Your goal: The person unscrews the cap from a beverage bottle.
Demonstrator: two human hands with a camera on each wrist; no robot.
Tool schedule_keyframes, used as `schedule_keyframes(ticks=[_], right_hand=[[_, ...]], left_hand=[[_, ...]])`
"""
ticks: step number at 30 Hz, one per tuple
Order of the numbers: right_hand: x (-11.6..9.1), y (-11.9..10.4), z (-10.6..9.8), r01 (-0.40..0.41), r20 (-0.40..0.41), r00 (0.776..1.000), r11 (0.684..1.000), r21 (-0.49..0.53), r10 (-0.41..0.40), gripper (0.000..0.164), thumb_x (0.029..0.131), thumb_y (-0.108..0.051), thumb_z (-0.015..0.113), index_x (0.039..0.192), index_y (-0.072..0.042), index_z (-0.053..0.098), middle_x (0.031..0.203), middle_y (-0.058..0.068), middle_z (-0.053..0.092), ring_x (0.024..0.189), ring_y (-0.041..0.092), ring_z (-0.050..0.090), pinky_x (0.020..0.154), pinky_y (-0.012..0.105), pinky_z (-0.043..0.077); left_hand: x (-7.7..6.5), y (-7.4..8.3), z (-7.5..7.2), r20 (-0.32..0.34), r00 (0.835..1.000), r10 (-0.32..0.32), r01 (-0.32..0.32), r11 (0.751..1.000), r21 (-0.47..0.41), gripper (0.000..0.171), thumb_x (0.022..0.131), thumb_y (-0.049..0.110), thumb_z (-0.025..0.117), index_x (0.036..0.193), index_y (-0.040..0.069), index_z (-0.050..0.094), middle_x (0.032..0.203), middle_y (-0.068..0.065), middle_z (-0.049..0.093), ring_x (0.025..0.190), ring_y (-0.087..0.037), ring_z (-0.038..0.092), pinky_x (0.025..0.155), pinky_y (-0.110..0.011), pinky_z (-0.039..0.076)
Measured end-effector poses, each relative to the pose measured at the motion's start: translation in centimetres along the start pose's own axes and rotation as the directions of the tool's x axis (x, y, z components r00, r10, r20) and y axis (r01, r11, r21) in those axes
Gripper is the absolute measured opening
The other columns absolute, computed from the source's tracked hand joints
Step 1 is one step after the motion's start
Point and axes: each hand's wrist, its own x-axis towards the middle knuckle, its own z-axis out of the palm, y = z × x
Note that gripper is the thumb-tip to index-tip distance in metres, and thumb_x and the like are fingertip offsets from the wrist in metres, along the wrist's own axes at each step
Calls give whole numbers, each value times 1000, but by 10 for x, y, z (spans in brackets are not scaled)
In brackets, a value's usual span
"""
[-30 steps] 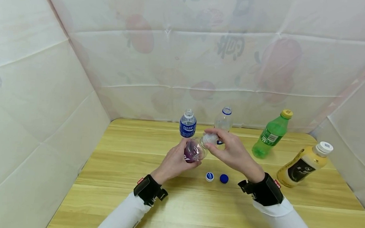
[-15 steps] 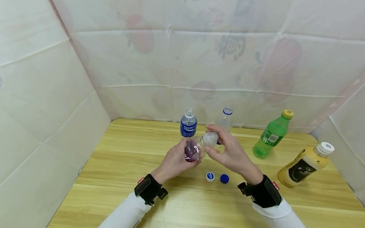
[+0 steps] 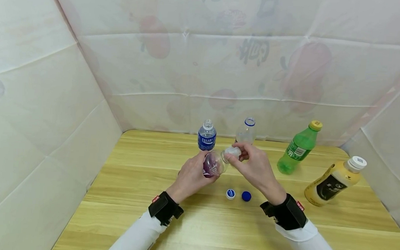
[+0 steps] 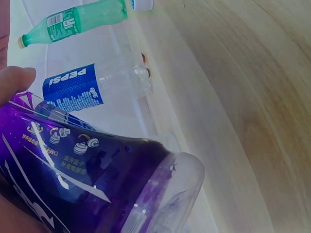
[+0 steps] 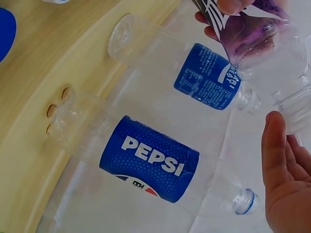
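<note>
So, closest to the camera come two white sleeves (image 3: 138, 231) with black straps (image 3: 285, 212) round both wrists. Just past those, two loose caps sit side by side on the wooden table (image 3: 133, 167): a white cap (image 3: 230, 194) with a blue logo and a plain blue cap (image 3: 246, 196). Beyond them, the left hand (image 3: 193, 175) has its thumb and fingers wrapped round a purple bottle (image 3: 212, 165), which is tilted with its neck towards the right hand (image 3: 257, 167). That one's pinching a whitish cap (image 3: 233, 153) between thumb and fingers, right at the bottle's mouth (honestly can't tell if it's seated on the neck or just touching). Over to the right, a yellow bottle (image 3: 332, 183) stands upright with its white lid on, and a bit further back there's a green bottle (image 3: 297, 149) with a yellow top. Behind the hands stand a clear Pepsi bottle (image 5: 150, 158) and a blue-labelled Pocari Sweat bottle (image 3: 206, 140), both with open mouths. Furthest off hangs a creased pale sheet (image 3: 202, 72) with faded fruit shapes on it.
</note>
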Motion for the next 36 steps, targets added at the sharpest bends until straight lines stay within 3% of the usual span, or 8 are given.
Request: schedule_keyframes(ticks=[7, 13, 21, 28, 36], right_hand=[[-1, 1, 0, 19, 23, 1000, 998, 63, -21, 38, 89, -12, 83, 119, 5, 67, 102, 15, 72, 86, 25, 74, 75, 40, 63], [-1, 2, -2, 28, 60, 998, 995, 94, -33, 41, 90, -10, 81, 124, 6, 65, 111, 17, 70, 96, 26, 73, 81, 37, 62], [-1, 1, -4, 38, 107, 993, 992, 120, -51, 44, 90, -5, 80, 129, 5, 62, 122, 19, 67, 105, 29, 68, 88, 45, 60], [0, 3, -5, 85, 160, 981, 982, 171, -112, 45, 90, 2, 76, 132, 6, 59, 129, 21, 65, 112, 32, 66, 93, 43, 58], [1, 4, -7, 154, 207, 961, 977, 149, -183, 50, 90, 4, 74, 136, 4, 56, 134, 18, 64, 117, 29, 64, 95, 43, 58]], left_hand=[[0, -3, 0, 0, 1000, 15, -15, 1000, 19, 76, 77, 27, 94, 135, 2, 52, 121, -15, 69, 101, -28, 70, 86, -40, 61], [1, -4, 0, 15, 1000, 8, -8, 1000, -29, 77, 77, 26, 94, 137, 2, 50, 123, -16, 68, 105, -29, 69, 89, -41, 60], [1, -3, 0, 43, 999, -9, 12, 997, -78, 81, 78, 23, 93, 141, 3, 47, 125, -16, 67, 107, -29, 69, 91, -41, 60], [-1, -4, -1, 64, 998, -5, 10, 996, -84, 82, 78, 24, 93, 141, 3, 46, 127, -16, 67, 108, -28, 69, 91, -40, 60], [-1, -5, -3, 82, 997, 11, -4, 996, -84, 85, 77, 23, 93, 143, 3, 43, 127, -17, 67, 108, -29, 69, 90, -41, 60]])
